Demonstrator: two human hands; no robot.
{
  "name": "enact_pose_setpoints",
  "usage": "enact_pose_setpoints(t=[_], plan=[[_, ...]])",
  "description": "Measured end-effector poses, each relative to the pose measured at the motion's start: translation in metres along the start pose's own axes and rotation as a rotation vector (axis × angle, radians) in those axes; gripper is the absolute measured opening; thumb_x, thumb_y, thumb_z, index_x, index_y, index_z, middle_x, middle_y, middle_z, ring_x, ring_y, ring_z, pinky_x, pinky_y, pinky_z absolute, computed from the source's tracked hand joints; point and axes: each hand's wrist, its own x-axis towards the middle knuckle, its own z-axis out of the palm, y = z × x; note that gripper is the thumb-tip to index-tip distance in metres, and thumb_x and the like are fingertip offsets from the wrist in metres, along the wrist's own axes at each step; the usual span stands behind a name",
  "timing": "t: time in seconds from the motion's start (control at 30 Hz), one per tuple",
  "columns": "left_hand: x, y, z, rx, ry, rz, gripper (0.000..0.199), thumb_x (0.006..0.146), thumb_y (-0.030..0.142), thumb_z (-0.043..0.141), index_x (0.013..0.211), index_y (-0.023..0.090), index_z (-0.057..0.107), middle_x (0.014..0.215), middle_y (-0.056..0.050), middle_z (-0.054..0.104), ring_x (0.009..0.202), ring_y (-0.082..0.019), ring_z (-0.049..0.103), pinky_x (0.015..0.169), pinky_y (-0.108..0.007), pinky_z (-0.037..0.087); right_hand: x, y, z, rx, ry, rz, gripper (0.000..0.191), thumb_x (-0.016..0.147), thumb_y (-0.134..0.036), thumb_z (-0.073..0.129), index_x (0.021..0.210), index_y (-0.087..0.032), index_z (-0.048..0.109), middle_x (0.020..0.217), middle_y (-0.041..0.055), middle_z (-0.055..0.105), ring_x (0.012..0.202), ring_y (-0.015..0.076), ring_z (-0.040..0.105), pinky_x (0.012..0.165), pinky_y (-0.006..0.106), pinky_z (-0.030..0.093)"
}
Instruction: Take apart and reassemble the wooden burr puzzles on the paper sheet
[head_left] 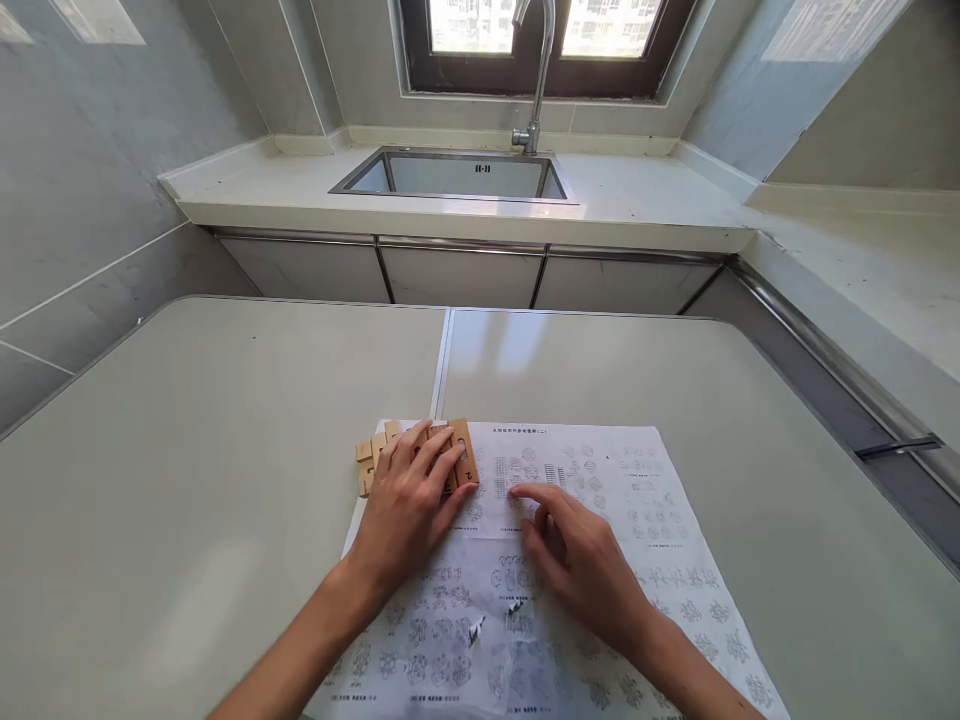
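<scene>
My left hand (pixel 407 497) lies with spread fingers over a row of small wooden puzzle pieces (pixel 466 452), partly covering them. Dark digits are printed on some of the pieces, and a "2" shows on the rightmost one. The row rests on the upper left part of a large paper sheet (pixel 480 560) printed with small line diagrams and captions. My right hand (pixel 577 550) is over the middle of the sheet. Its index finger points at a printed diagram, thumb apart and the other fingers curled under, with nothing visible in it.
The sheet lies on a pale table (pixel 187 450) with a seam down its middle. Fold creases and two small torn spots mark the paper. Beyond the table are a counter (pixel 645 190) with a sink (pixel 450 196), a faucet (pixel 541 80) and a window. Walls and a side counter flank it.
</scene>
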Motion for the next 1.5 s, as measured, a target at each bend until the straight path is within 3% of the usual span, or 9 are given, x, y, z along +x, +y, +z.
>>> enact_pose_setpoints(t=[0.17,0.27,0.43,0.6,0.87,1.5], plan=[[0.001,0.006,-0.003,-0.072,0.052,0.017,0.027,0.104,0.024,0.061,0.13,0.018,0.063,0.142,-0.015,0.066,0.144,-0.038,0.052,0.113,-0.06,0.048,0.0,0.0,0.0,0.036,0.009,0.0,0.022,0.105,-0.017,0.049,0.122,-0.023,0.061,0.109,0.0062,0.072,0.071,0.0149,0.064,0.069,0.029,0.057],[-0.001,0.022,-0.008,-0.203,0.05,0.157,0.032,0.103,0.018,0.06,0.135,0.019,0.059,0.143,-0.014,0.066,0.145,-0.032,0.052,0.115,-0.054,0.05,0.0,0.001,0.001,0.074,0.006,-0.008,0.018,0.106,-0.016,0.049,0.115,-0.024,0.062,0.106,0.0054,0.072,0.074,0.015,0.064,0.07,0.029,0.055],[-0.011,0.052,-0.005,-0.36,-0.05,0.352,0.042,0.102,0.013,0.058,0.144,0.018,0.054,0.157,-0.016,0.056,0.151,-0.029,0.048,0.119,-0.047,0.051,-0.001,0.005,0.003,0.066,0.021,-0.057,0.02,0.097,-0.008,0.047,0.097,-0.023,0.06,0.086,0.0023,0.068,0.073,0.0175,0.062,0.064,0.028,0.05],[-0.014,0.059,0.001,-0.42,-0.124,0.322,0.04,0.1,0.009,0.056,0.139,0.019,0.056,0.162,-0.019,0.049,0.15,-0.029,0.051,0.118,-0.049,0.054,-0.002,0.008,0.005,0.079,0.016,-0.053,0.023,0.088,-0.003,0.047,0.091,-0.023,0.057,0.083,0.0015,0.066,0.072,0.0174,0.061,0.064,0.028,0.05],[-0.01,0.057,-0.001,-0.452,-0.131,0.31,0.032,0.1,0.01,0.058,0.131,0.017,0.059,0.159,-0.021,0.053,0.145,-0.027,0.056,0.116,-0.043,0.056,-0.003,0.008,0.006,0.061,0.003,-0.084,0.031,0.087,0.0,0.047,0.103,-0.023,0.062,0.092,0.0047,0.072,0.08,0.0203,0.068,0.072,0.032,0.055],[-0.011,0.057,0.0,-0.455,-0.133,0.3,0.027,0.103,0.013,0.056,0.129,0.017,0.059,0.153,-0.02,0.059,0.145,-0.026,0.057,0.116,-0.044,0.055,-0.003,0.008,0.005,0.069,0.0,-0.093,0.029,0.087,0.0,0.047,0.099,-0.023,0.06,0.09,0.0037,0.071,0.079,0.0196,0.067,0.071,0.031,0.056]])
